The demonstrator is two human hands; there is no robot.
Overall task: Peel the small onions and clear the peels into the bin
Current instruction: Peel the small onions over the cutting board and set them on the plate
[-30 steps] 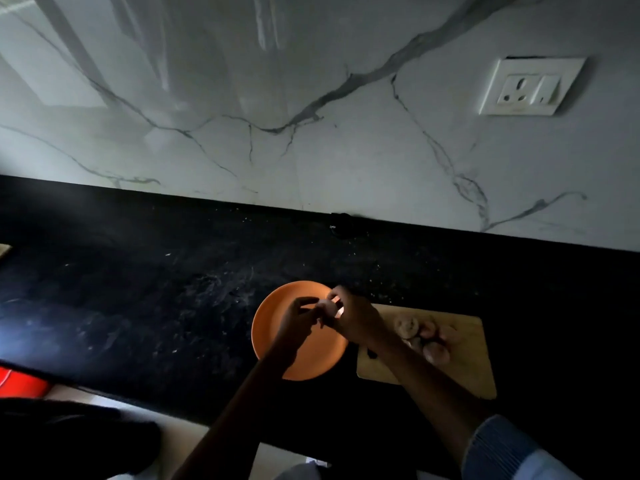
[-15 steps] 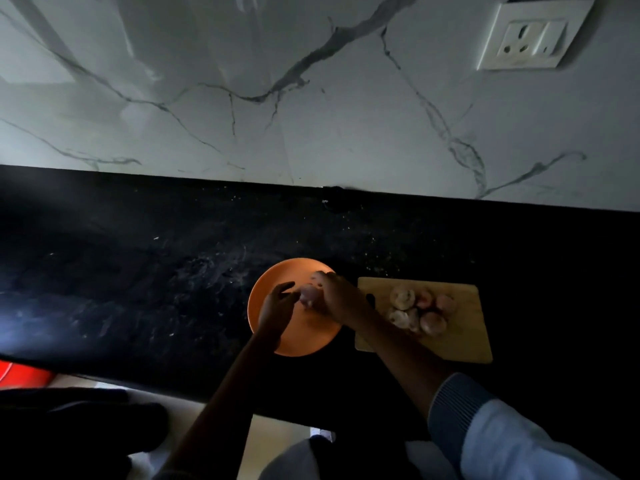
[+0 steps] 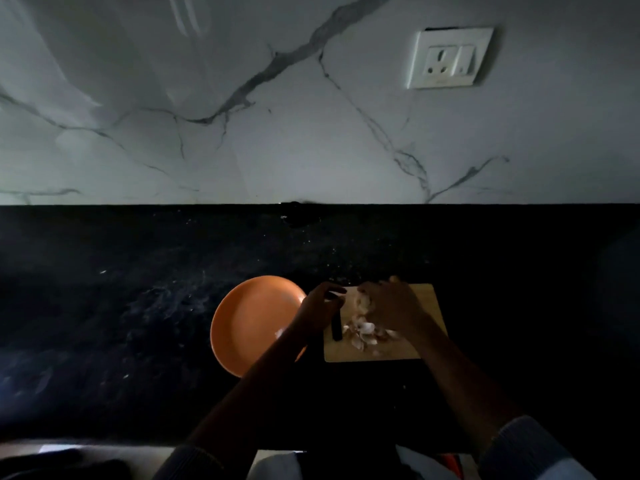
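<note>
Both hands have left the plate [image 3: 252, 320] and now work over the board [image 3: 429, 306], where they met above the orange dish half a second ago. Left hand [image 3: 317, 311] hovers at the board's left edge, fingers curled downward with thumb and forefinger arched; whether its grip holds anything cannot be told in the dim light. Just below it a dark, narrow object, perhaps a knife handle [image 3: 336, 329], lies along the board's left side. Right hand [image 3: 391, 306] rests over the middle of the board, fingers bent onto a pale onion [image 3: 363, 301], which shows at its fingertips; the grip looks closed round it, though blur hides the detail. Peels [image 3: 363, 336] lie in a loose heap on the board, just beneath the right wrist. A small pale scrap [image 3: 280, 332] sits on the plate beside the left forearm. Plate and board stand side by side on the black worktop [image 3: 121, 306], nearly touching. A socket [image 3: 450, 58] is set in the marble wall [image 3: 242, 133] behind.
</note>
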